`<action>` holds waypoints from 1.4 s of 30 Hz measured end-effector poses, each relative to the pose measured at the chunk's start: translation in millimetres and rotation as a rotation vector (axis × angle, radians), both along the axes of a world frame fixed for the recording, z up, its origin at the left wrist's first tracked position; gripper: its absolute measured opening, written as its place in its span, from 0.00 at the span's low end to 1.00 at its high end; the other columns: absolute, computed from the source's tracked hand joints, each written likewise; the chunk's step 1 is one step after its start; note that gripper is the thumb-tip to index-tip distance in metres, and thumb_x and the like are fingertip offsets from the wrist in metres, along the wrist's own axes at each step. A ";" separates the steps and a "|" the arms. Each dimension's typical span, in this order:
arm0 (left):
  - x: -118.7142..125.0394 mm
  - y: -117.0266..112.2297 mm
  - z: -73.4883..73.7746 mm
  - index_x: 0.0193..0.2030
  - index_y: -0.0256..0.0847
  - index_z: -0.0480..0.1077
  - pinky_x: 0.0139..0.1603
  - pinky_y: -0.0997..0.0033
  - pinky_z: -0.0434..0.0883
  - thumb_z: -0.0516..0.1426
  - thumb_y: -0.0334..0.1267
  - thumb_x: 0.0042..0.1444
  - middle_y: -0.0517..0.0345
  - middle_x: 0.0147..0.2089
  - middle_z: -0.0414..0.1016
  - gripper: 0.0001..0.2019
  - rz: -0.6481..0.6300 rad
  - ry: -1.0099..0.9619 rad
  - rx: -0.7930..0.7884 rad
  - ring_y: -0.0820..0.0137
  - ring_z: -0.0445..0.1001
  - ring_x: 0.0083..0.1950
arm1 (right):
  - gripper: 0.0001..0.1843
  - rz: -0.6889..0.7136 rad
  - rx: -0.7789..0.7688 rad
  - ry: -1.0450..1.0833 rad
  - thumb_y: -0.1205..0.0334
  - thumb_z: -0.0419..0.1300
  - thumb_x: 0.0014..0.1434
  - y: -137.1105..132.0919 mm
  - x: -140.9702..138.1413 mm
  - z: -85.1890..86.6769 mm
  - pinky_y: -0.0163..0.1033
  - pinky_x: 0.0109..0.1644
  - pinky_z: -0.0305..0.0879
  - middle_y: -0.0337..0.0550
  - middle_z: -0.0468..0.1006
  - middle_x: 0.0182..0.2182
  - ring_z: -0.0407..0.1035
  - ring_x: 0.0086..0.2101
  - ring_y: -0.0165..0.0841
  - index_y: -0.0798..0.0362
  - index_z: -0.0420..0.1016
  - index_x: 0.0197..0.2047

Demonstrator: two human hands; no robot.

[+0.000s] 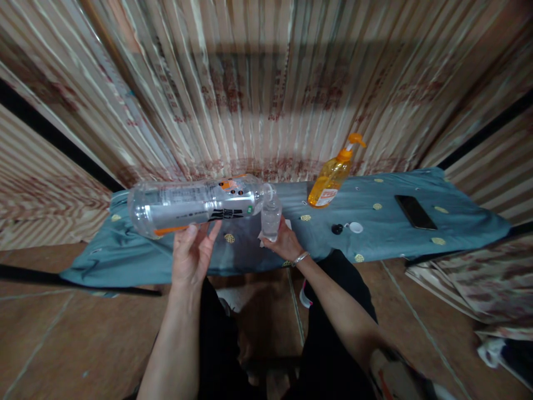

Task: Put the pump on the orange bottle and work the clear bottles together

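My left hand supports a large clear plastic bottle from below, its fingers on the silver and orange label. The bottle lies almost level, its mouth pointing right. That mouth meets the top of a small clear bottle, which stands upright in my right hand. Clear liquid seems to fill part of the small bottle. Something white, like a tissue, shows beside my right fingers. To the right, a pump bottle of yellow-orange liquid stands with its orange pump up.
A teal patterned cloth covers the narrow table. On it lie a black cap, a white round cap and a dark phone. Striped curtains hang behind, and black poles flank the table.
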State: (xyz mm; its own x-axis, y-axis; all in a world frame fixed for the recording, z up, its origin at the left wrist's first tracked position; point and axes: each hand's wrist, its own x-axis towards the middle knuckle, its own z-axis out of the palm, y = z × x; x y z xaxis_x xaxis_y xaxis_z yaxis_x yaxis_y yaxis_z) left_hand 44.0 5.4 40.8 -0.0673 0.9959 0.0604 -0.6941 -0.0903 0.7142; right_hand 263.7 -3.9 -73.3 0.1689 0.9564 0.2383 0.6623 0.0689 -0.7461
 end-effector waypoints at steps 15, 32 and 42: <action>0.0 1.0 0.2 0.25 0.42 0.75 0.49 0.62 0.81 0.78 0.39 0.28 0.66 0.30 0.80 0.19 0.014 -0.017 -0.026 0.69 0.81 0.40 | 0.43 -0.028 -0.004 0.018 0.59 0.69 0.49 -1.6 -2.1 3.6 0.50 0.53 0.74 0.54 0.80 0.49 0.77 0.49 0.48 0.56 0.57 0.64; -1.3 2.6 -2.6 0.28 0.43 0.75 0.56 0.56 0.77 0.77 0.42 0.32 0.64 0.30 0.78 0.18 -0.010 0.027 0.009 0.66 0.80 0.44 | 0.45 -0.004 0.025 -0.008 0.57 0.68 0.50 -0.9 0.2 -1.4 0.51 0.53 0.74 0.55 0.80 0.50 0.77 0.49 0.49 0.56 0.54 0.66; 0.9 2.2 -1.7 0.25 0.43 0.74 0.53 0.57 0.78 0.77 0.41 0.29 0.66 0.28 0.77 0.19 -0.011 -0.007 -0.018 0.68 0.80 0.35 | 0.44 -0.019 -0.013 -0.018 0.56 0.68 0.50 -0.9 -0.7 -0.4 0.52 0.54 0.74 0.59 0.79 0.50 0.77 0.49 0.49 0.60 0.55 0.65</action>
